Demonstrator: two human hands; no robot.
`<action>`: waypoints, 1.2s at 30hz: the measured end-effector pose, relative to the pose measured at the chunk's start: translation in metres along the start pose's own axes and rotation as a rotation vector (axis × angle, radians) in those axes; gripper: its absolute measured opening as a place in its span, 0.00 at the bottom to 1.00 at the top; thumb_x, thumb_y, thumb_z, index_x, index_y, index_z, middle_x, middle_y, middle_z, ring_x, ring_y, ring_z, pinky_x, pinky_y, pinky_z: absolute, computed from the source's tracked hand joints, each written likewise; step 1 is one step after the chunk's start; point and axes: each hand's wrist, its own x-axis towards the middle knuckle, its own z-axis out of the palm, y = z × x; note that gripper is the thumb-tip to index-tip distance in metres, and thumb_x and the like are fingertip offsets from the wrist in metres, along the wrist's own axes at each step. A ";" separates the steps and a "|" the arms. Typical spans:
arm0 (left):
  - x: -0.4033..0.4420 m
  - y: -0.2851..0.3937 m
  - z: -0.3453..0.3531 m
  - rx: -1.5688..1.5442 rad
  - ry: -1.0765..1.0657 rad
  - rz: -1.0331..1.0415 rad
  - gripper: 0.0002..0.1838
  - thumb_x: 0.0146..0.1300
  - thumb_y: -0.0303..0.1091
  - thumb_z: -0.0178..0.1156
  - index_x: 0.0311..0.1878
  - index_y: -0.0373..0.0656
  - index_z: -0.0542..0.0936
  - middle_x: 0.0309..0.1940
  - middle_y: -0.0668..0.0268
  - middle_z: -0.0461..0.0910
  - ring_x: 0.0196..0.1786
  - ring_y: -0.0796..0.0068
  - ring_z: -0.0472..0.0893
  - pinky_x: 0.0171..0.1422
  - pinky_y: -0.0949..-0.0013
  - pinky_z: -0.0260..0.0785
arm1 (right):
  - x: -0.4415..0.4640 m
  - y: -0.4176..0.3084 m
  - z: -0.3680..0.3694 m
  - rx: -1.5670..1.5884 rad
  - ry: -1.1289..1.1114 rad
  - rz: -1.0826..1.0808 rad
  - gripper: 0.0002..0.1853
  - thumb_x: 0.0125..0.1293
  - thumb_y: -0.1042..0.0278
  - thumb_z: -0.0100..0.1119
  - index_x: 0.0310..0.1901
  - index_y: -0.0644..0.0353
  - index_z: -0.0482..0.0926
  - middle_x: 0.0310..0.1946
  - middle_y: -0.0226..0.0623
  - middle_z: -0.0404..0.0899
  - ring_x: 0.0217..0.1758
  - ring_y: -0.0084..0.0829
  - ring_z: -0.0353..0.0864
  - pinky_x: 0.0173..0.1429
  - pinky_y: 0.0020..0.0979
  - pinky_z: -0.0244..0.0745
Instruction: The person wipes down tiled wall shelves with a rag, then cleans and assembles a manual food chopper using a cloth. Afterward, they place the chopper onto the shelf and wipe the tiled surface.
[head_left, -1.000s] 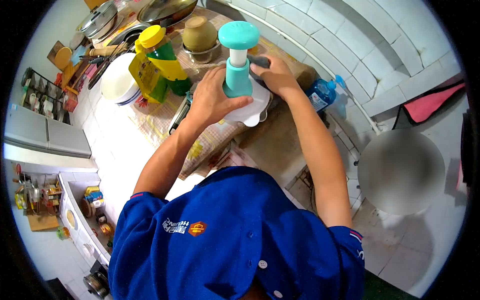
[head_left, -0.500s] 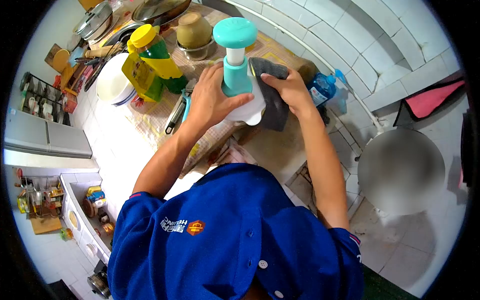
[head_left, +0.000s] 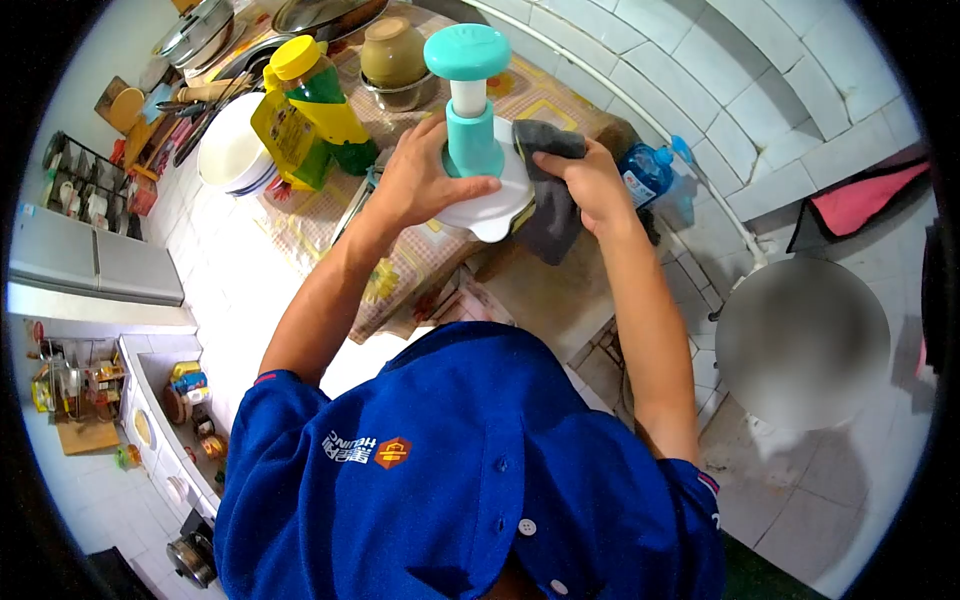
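Note:
A turquoise push-handle device (head_left: pixel 472 140) with a white lid (head_left: pixel 487 215) stands upright near the table's front right edge. My left hand (head_left: pixel 415 180) is wrapped round the left side of its turquoise base, thumb across the front. My right hand (head_left: pixel 590 185) pinches a dark grey cloth (head_left: pixel 550 200), which hangs down against the right side of the white lid. Whatever lies under the lid is mostly hidden.
On the patterned tablecloth (head_left: pixel 300 235) are a white bowl (head_left: pixel 232 150), a yellow-capped green bottle (head_left: pixel 325 105), a yellow packet (head_left: pixel 285 140) and a brown pot in a metal bowl (head_left: pixel 392 60). A blue bottle (head_left: pixel 645 175) stands right of the table, by the tiled wall.
The grey cloth, bunched behind the device a second ago, now hangs open along the lid's right side. My right hand has moved right and down with it. My left hand has stayed on the device.

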 end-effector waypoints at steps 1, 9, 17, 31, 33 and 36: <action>0.001 -0.001 -0.004 0.001 0.000 -0.002 0.41 0.47 0.55 0.75 0.59 0.35 0.78 0.63 0.46 0.72 0.67 0.44 0.70 0.72 0.51 0.61 | -0.005 0.001 0.001 0.005 0.016 0.001 0.14 0.61 0.78 0.66 0.49 0.69 0.81 0.42 0.39 0.85 0.43 0.28 0.84 0.48 0.31 0.79; 0.006 -0.017 -0.022 -0.058 -0.218 0.126 0.46 0.44 0.52 0.78 0.63 0.35 0.73 0.66 0.45 0.68 0.69 0.46 0.68 0.75 0.55 0.59 | -0.037 0.010 0.005 -0.004 0.041 -0.027 0.16 0.57 0.77 0.69 0.48 0.67 0.81 0.38 0.36 0.85 0.38 0.27 0.83 0.45 0.30 0.78; -0.008 -0.006 -0.020 -0.002 -0.062 0.016 0.49 0.41 0.48 0.81 0.64 0.33 0.71 0.65 0.47 0.69 0.68 0.49 0.70 0.73 0.58 0.63 | -0.022 0.004 0.028 -0.835 0.124 -0.749 0.16 0.59 0.61 0.68 0.47 0.59 0.82 0.46 0.48 0.83 0.50 0.46 0.83 0.56 0.40 0.76; -0.036 0.021 -0.015 0.128 0.145 -0.143 0.42 0.44 0.49 0.79 0.61 0.37 0.77 0.66 0.46 0.68 0.68 0.47 0.69 0.73 0.53 0.62 | 0.004 0.020 0.015 -0.271 0.064 -0.243 0.21 0.56 0.70 0.72 0.51 0.66 0.81 0.40 0.39 0.86 0.42 0.26 0.84 0.49 0.30 0.77; -0.046 0.029 -0.008 0.132 0.192 -0.240 0.44 0.46 0.51 0.79 0.63 0.37 0.74 0.66 0.43 0.66 0.66 0.42 0.71 0.71 0.51 0.64 | 0.000 0.023 0.016 -0.213 0.084 -0.222 0.21 0.56 0.70 0.72 0.50 0.67 0.81 0.40 0.38 0.86 0.42 0.26 0.84 0.49 0.30 0.77; -0.055 0.040 -0.005 0.144 0.194 -0.158 0.49 0.42 0.52 0.80 0.63 0.31 0.72 0.65 0.37 0.65 0.66 0.40 0.70 0.70 0.53 0.65 | -0.001 0.023 0.013 -0.202 0.089 -0.248 0.21 0.57 0.69 0.72 0.51 0.69 0.80 0.40 0.39 0.86 0.41 0.26 0.83 0.49 0.29 0.77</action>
